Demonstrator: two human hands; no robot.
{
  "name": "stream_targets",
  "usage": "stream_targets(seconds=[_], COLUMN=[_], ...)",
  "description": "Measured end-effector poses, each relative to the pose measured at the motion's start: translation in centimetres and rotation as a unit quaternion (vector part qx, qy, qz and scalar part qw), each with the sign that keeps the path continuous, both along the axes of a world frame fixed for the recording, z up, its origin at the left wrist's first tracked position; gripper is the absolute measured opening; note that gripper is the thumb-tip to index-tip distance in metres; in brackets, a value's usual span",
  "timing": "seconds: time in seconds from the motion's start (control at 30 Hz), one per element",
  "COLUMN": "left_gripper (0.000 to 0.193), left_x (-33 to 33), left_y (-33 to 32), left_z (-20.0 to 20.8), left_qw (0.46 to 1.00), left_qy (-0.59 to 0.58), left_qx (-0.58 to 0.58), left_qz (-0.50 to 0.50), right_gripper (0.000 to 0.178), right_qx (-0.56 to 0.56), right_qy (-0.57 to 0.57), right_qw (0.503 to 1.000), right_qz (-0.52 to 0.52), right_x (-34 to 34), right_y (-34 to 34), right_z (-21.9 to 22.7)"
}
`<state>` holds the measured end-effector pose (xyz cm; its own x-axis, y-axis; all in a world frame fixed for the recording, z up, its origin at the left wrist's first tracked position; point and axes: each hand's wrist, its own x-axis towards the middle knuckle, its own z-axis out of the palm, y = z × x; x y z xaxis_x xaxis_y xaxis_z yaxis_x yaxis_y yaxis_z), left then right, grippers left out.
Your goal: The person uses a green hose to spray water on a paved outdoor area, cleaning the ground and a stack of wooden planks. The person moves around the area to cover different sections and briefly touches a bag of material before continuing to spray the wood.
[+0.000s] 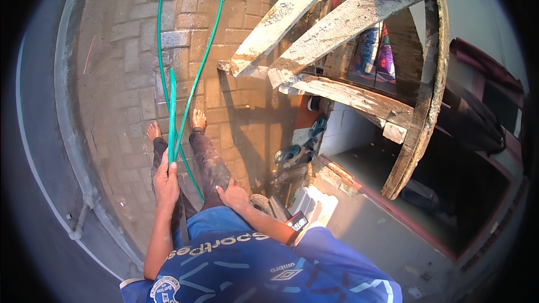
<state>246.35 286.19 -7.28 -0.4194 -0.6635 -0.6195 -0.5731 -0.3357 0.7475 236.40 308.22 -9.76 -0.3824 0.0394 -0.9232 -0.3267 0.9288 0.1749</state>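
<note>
My left hand (166,184) is closed around a green garden hose (172,118). Its near stretch looks thick and points straight ahead of me, ending above the paving. Thinner lengths of the same hose run away over the bricks, and one passes back toward my right leg. My right hand (233,196) lies on my right thigh, thumb and forefinger apart on the dark trouser leg (209,160). Nothing shows in that hand, though some of its fingers are hidden. My bare feet stand on wet brick paving (126,53).
A weathered wooden frame of rough planks (348,31) juts out at head right. Below it are sandals (289,154), a white slatted piece (311,205) and a sunken dark opening (438,191). A grey wall with a pipe (84,213) borders the left.
</note>
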Motion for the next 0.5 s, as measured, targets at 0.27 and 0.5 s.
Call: stream_targets(seconds=[0.27,0.5], left_gripper=[0.044,0.043], left_x=[-1.0,-2.9], left_y=[-1.6,-0.5], left_z=[0.1,-0.3], left_qw=[0.995,1.000], left_qy=[-0.026,-0.027], left_qx=[0.090,-0.009], left_qz=[0.021,0.000], right_gripper=[0.075,0.069], right_qx=[-0.007,-0.015], right_qy=[-0.028,-0.026], right_qw=[0.999,0.999], right_qz=[-0.018,-0.038], right_x=[0.8,-0.7], right_y=[0.4,0.6], right_z=[-0.4,0.4])
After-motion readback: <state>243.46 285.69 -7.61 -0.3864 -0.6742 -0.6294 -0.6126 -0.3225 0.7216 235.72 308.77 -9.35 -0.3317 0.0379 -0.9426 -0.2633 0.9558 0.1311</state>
